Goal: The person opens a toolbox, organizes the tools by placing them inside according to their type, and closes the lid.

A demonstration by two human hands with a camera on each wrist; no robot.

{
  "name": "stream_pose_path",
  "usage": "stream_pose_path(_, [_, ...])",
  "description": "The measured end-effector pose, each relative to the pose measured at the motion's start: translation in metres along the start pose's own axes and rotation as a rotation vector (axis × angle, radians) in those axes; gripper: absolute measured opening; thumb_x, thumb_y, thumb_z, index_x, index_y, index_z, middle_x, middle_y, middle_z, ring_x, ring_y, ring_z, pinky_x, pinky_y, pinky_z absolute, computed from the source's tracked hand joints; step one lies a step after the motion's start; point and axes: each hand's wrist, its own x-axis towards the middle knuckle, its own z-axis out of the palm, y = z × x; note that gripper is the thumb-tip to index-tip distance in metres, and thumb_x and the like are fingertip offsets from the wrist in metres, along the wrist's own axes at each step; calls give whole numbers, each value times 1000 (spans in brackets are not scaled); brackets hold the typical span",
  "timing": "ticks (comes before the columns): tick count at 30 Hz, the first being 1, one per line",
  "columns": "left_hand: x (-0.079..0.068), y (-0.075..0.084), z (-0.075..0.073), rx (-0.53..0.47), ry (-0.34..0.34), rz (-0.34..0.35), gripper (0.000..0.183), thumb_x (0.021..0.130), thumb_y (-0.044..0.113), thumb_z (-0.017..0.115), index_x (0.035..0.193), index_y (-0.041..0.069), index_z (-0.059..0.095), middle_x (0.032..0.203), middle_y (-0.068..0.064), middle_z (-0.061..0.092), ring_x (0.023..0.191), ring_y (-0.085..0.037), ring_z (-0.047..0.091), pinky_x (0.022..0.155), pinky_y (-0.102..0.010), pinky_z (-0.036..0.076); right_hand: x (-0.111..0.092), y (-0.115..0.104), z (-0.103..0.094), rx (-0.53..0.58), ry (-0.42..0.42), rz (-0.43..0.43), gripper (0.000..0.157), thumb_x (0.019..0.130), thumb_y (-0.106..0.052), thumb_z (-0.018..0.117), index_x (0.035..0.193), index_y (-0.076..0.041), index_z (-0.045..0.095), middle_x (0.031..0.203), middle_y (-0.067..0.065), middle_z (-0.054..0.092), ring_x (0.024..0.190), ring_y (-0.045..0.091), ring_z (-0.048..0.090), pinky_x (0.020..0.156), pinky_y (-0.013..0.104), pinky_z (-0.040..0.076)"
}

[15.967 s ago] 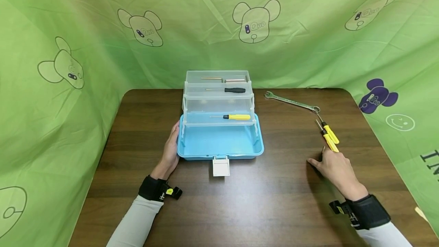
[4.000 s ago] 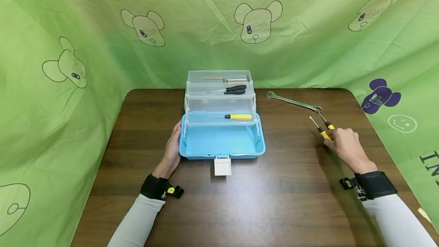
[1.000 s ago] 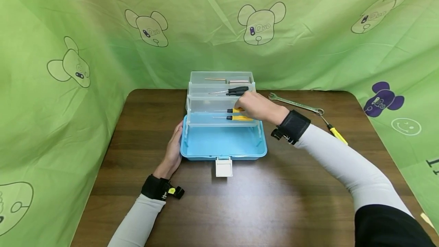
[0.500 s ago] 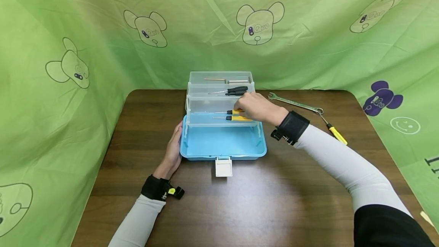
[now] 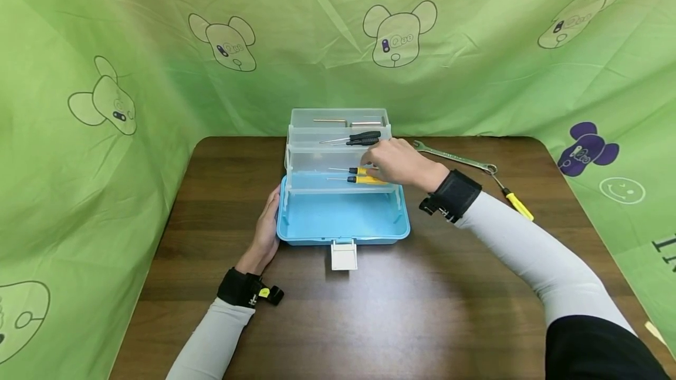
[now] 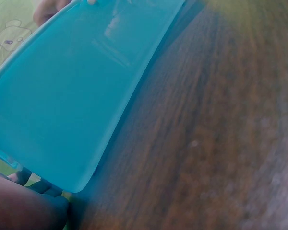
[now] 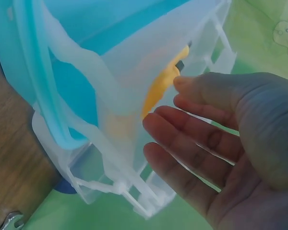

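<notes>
An open blue toolbox (image 5: 338, 216) with tiered clear trays (image 5: 311, 160) stands on the table. My left hand (image 5: 266, 230) rests against its left side wall. My right hand (image 5: 398, 163) is over the lowest tray's right end, fingers extended loosely. In the right wrist view its thumb and fingertips lie close by the yellow screwdriver handles (image 7: 159, 92); whether they touch I cannot tell. Two yellow-handled screwdrivers lie side by side there, the upper one (image 5: 356, 170) partly hidden by the hand, the lower one (image 5: 364, 180) plainer. Two black-handled screwdrivers (image 5: 365, 135) lie one tier higher.
Hex keys (image 5: 331, 121) lie in the top tray. Right of the box are a combination wrench (image 5: 454, 158) and another yellow-handled screwdriver (image 5: 517, 204). The white latch (image 5: 344, 255) hangs at the box front. A green curtain (image 5: 317, 46) surrounds the table (image 5: 422, 309).
Since four seconds ago my right hand has carried a yellow-handled screwdriver from the table's right into the lowest tray. Earlier, a second black-handled screwdriver joined the middle tray. My left hand stays put.
</notes>
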Motion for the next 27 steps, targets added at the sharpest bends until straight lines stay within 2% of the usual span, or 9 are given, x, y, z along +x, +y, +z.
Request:
stream_pose_path(3, [0, 0, 0, 0, -1, 0, 58, 119, 37, 20, 170, 12, 16, 175, -5, 18, 161, -20, 14, 131, -43, 12, -3, 0, -7, 5, 1, 40, 18, 97, -12, 77, 112, -2, 82, 105, 14, 80, 74, 23, 73, 57, 37, 57])
stream_pose_path(7, [0, 0, 0, -4, -1, 4, 58, 119, 37, 20, 171, 13, 16, 175, -4, 18, 161, -20, 15, 131, -43, 12, -8, 4, -16, -11, 28, 78, 22, 96, -16, 79, 114, -3, 81, 106, 13, 80, 84, 27, 77, 59, 42, 60])
stream_pose_path(12, [1, 0, 0, -10, -6, 12, 57, 119, 37, 20, 171, 13, 16, 175, -4, 18, 161, -20, 15, 131, -44, 13, -18, 10, -26, -54, 65, 116, 26, 95, -26, 82, 112, -6, 82, 96, 9, 80, 73, 22, 73, 51, 38, 53])
stream_pose_path(17, [1, 0, 0, -7, -11, 11, 58, 119, 37, 20, 171, 13, 16, 175, -4, 18, 161, -20, 15, 131, -43, 13, -35, 16, -36, -95, 79, 181, 31, 94, -30, 82, 115, -7, 81, 84, 4, 75, 54, 16, 54, 42, 32, 36])
stream_pose_path(24, [1, 0, -1, -2, -20, 13, 59, 118, 40, 21, 171, 14, 16, 175, -3, 18, 161, -19, 14, 131, -43, 12, -73, 33, -46, -148, 122, 268, 32, 94, -34, 83, 113, -10, 81, 88, 9, 78, 56, 19, 60, 42, 39, 42])
stream_pose_path(27, [1, -1, -1, -2, -20, 3, 59, 118, 41, 22, 171, 15, 15, 175, -2, 18, 161, -19, 14, 131, -43, 12, -92, 44, -49, -170, 121, 305, 34, 93, -36, 83, 114, -10, 80, 88, 11, 78, 55, 22, 60, 41, 41, 41])
